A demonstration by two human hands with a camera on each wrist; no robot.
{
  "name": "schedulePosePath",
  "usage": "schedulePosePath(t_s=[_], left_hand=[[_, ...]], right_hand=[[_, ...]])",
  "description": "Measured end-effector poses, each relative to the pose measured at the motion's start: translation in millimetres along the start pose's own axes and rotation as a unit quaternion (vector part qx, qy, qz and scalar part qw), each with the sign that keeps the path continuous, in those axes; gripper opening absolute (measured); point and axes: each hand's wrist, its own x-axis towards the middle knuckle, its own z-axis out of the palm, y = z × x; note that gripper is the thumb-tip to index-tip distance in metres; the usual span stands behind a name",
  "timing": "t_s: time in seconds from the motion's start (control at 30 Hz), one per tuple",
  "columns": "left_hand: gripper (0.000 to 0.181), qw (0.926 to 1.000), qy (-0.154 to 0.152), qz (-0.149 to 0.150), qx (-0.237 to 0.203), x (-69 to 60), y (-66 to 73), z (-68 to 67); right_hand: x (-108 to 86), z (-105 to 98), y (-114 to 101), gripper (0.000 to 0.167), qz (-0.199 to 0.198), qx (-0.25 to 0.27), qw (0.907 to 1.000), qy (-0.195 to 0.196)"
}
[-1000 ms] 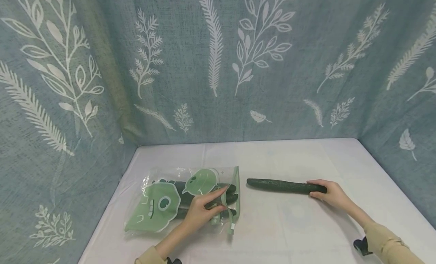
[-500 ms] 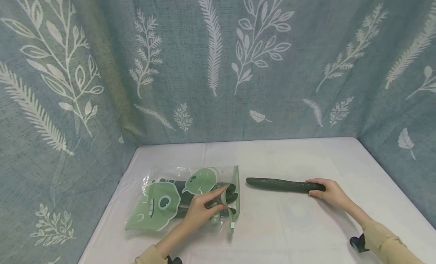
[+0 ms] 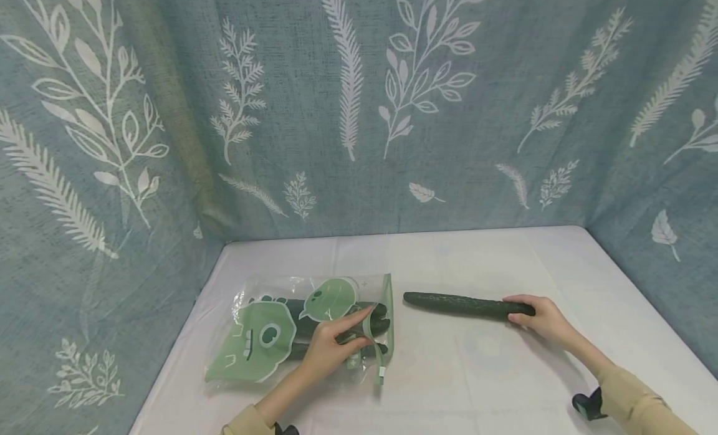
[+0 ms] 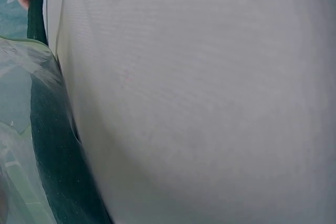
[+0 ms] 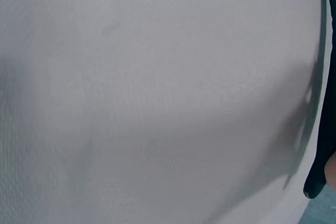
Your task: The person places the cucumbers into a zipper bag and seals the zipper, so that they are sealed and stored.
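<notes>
A clear zip bag (image 3: pixel 280 369) with green cartoon monster prints lies on the left of the table in the head view, its mouth to the right. Several dark green cucumbers (image 3: pixel 381 326) are inside, partly hidden by the prints and the hand. My left hand (image 3: pixel 331 344) holds the bag at its mouth, forefinger and thumb spread apart along the rim. To the right of the mouth, a single long cucumber (image 3: pixel 460 304) points its left end at the bag, a short gap away. My right hand (image 3: pixel 541 320) grips that cucumber by its right end, also visible in the right wrist view.
A white cloth covers the table (image 3: pixel 477 385). Blue-green curtains (image 3: pixel 370 111) with white leaf prints stand behind it and at both sides. The bag's slider (image 3: pixel 382 371) hangs at the near corner of the mouth.
Both hands, the bag and the cucumber keep their places relative to each other. Only the head view has shifted slightly.
</notes>
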Motion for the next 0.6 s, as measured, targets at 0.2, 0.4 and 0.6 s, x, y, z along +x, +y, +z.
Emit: schedulePosePath(t_s=[0.2, 0.4, 0.6], left_hand=[[0.054, 1.0, -0.001, -0.001, -0.003, -0.5, -1.2, 0.3], [0.054, 1.0, -0.002, -0.005, -0.005, -0.8, -0.7, 0.1], [0.055, 1.0, 0.001, -0.004, -0.001, -1.2, -1.5, 0.1]], right_hand=[[-1.7, 0.0, -3.8, 0.037, 0.009, 0.008, 0.9999, 0.004], [-4.8, 1.7, -7.4, 0.036, 0.005, 0.023, 0.9997, 0.004], [-5.1, 5.7, -8.6, 0.037, 0.014, 0.035, 0.9993, 0.002]])
